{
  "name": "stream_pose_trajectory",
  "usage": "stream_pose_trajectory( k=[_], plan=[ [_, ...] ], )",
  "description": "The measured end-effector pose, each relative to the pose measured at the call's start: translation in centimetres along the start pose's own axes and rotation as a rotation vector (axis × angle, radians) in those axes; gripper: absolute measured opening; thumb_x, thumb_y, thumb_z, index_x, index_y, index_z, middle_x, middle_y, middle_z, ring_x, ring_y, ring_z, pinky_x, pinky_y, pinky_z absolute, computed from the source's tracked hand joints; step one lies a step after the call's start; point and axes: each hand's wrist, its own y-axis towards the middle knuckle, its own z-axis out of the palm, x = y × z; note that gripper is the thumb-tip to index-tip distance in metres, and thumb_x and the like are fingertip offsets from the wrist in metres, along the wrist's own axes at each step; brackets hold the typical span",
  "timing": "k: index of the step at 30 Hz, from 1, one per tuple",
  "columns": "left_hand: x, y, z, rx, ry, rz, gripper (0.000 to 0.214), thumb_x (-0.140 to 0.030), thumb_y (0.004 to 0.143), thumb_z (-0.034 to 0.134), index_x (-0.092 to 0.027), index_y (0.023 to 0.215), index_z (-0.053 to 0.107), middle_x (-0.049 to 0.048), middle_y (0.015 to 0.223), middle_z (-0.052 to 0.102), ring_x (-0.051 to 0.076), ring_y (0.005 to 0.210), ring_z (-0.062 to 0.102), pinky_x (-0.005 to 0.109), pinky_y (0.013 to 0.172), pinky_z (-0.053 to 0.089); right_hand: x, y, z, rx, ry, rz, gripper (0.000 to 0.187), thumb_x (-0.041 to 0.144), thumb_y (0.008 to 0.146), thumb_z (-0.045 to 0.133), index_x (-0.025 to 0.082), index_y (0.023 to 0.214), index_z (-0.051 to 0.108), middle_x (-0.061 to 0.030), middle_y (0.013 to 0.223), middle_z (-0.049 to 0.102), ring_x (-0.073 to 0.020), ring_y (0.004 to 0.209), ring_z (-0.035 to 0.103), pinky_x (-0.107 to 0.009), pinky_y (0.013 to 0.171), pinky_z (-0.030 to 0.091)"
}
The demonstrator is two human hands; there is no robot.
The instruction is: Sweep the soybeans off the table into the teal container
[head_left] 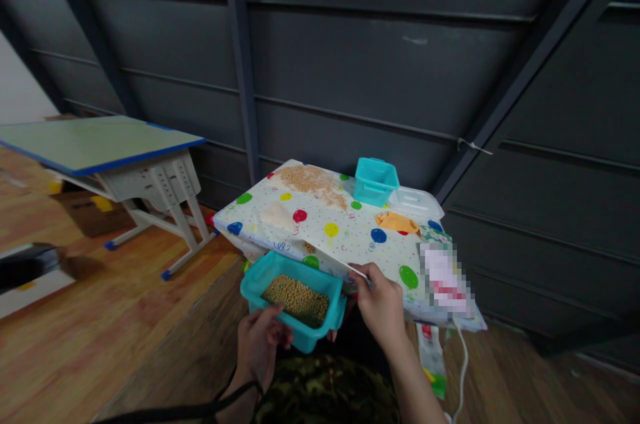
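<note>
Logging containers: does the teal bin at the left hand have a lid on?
No, the teal bin at the left hand is open on top, with tan beans showing inside.

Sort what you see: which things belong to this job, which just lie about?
Likely the job: left hand, turquoise tub, beans inside, right hand, white edge it pinches, loose beans.

Apparently lying about: second tub, clear lid, orange cloth, white cable, desk.

Muted, diffuse light leaves the far wall (325, 64) dim grey, while the patterned tablecloth (320, 211) shows bright and shadow darkens the near right part of the beans (295, 296). Wide-angle distortion stretches the desk (110, 141) on the left and slants the wall's lines; fine detail looks soft, and coarse pixelation hides a pale item (445, 281) on the right.
</note>
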Motion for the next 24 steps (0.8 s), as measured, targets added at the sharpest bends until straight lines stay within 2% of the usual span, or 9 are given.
stream_pose_trajectory(
  k=[2,7,13,19,24],
  plan=[
    [0.0,0.1,0.0,0.008,-0.003,0.0,0.031,-0.04,0.045,0.086,-0.02,0.04,0.063,0.0041,0.036,0.058,0.018,0.032,0.053,0.029,0.035,0.039,0.2,-0.5,-0.3,-0.008,0.016,-0.015,0.025,0.029,0.099,0.052,0.027,0.095,0.076,-0.0023,0.09,0.086,-0.0221,0.074,0.081,-0.027,0.067,0.055],
    [0.7,0.6,-0.6,0.03,-0.016,0.01,0.032,-0.039,0.048,0.088,-0.02,0.043,0.063,0.0027,0.037,0.058,0.018,0.033,0.054,0.029,0.035,0.039,1.3,-1.8,-1.2,-0.005,0.051,-0.063,0.024,0.027,0.101,0.055,0.027,0.091,0.077,0.0,0.079,0.083,-0.0193,0.065,0.079,-0.024,0.063,0.056],
    [0.7,0.6,-0.7,0.032,-0.018,0.002,0.032,-0.04,0.048,0.088,-0.021,0.043,0.063,0.0015,0.038,0.058,0.018,0.033,0.054,0.029,0.036,0.039,2.6,-2.3,-1.8,-0.066,0.103,-0.079,0.025,0.032,0.102,0.06,0.026,0.085,0.077,-0.0017,0.074,0.082,-0.0183,0.059,0.077,-0.021,0.055,0.054],
    [0.2,0.3,-0.1,0.026,0.0,0.003,0.032,-0.041,0.048,0.086,-0.021,0.04,0.062,0.0027,0.037,0.058,0.018,0.033,0.054,0.029,0.036,0.039,2.3,-1.6,-1.0,-0.164,0.074,-0.055,0.029,0.037,0.101,0.061,0.025,0.077,0.072,-0.0014,0.066,0.078,-0.0178,0.051,0.072,-0.022,0.051,0.049],
    [0.5,0.6,-0.5,0.026,0.01,0.004,0.033,-0.041,0.05,0.085,-0.022,0.04,0.061,0.0038,0.038,0.06,0.018,0.034,0.054,0.029,0.037,0.039,1.9,-1.4,-0.3,-0.156,0.092,-0.026,0.03,0.041,0.101,0.061,0.024,0.08,0.073,-0.0001,0.062,0.075,-0.0175,0.049,0.069,-0.023,0.051,0.047]
  ],
)
